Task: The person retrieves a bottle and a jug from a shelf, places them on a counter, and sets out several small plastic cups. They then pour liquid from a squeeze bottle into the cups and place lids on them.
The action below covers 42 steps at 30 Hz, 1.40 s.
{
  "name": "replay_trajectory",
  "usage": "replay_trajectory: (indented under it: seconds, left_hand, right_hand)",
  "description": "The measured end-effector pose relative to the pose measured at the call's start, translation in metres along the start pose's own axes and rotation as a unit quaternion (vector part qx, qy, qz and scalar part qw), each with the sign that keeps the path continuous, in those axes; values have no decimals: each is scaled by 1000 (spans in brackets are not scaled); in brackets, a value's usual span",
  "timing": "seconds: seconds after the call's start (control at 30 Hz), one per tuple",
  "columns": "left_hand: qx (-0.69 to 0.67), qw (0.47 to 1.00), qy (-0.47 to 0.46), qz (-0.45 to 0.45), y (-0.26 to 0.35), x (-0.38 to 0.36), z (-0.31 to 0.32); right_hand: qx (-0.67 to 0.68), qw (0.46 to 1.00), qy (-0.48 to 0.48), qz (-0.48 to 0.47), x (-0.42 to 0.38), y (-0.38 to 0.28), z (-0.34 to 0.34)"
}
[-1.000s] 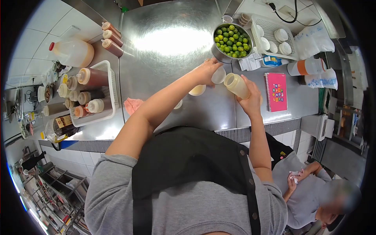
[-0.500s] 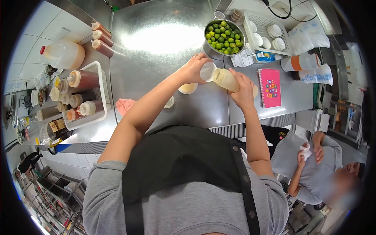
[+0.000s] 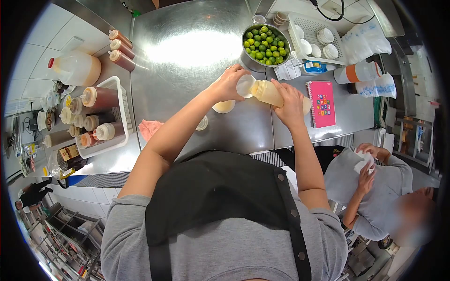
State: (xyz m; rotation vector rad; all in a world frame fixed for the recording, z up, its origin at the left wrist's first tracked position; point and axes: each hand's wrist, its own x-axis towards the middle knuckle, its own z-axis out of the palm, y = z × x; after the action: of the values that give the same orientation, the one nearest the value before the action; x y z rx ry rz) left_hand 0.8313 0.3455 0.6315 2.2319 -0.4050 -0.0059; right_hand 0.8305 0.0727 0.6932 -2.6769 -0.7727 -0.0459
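My left hand [image 3: 230, 83] is closed around a small translucent plastic cup [image 3: 245, 86], which is tipped toward the bottle. In my right hand [image 3: 289, 101] is an uncapped squeeze bottle [image 3: 268, 92] of cream-coloured sauce, lying nearly on its side with its mouth at the cup's rim. Below them on the steel counter sits a second small cup [image 3: 224, 107] of pale sauce, partly behind my left wrist. A white bottle cap [image 3: 202, 123] rests beside my left forearm. Just past my right hand a pale yellow round thing [image 3: 306, 106] shows, mostly hidden.
A steel pot of green limes [image 3: 266, 45] stands beyond my hands. To the right are a pink notebook [image 3: 321, 104] and a white basket of small cups [image 3: 300, 24]. Sauce bottles fill a basket [image 3: 125, 110] at left, near a pink cloth [image 3: 149, 129]. A co-worker [image 3: 370, 182] stands at right.
The bottle has tipped a little flatter, its mouth now meeting the cup's rim. The co-worker's hands have shifted on the white cloth or paper they hold.
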Motion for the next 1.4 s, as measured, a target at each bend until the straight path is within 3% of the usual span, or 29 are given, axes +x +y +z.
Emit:
replay_trajectory:
  seconds: [1.17,1.4]
  left_hand:
    - [9,1000,-17,-22,5,-2,-1]
    - [3,1000,-13,-27,11,-6,-5]
  right_hand:
    - [-10,1000,4,-6,-1,-2,-3]
    - [92,996,3,0,2,-1,-3]
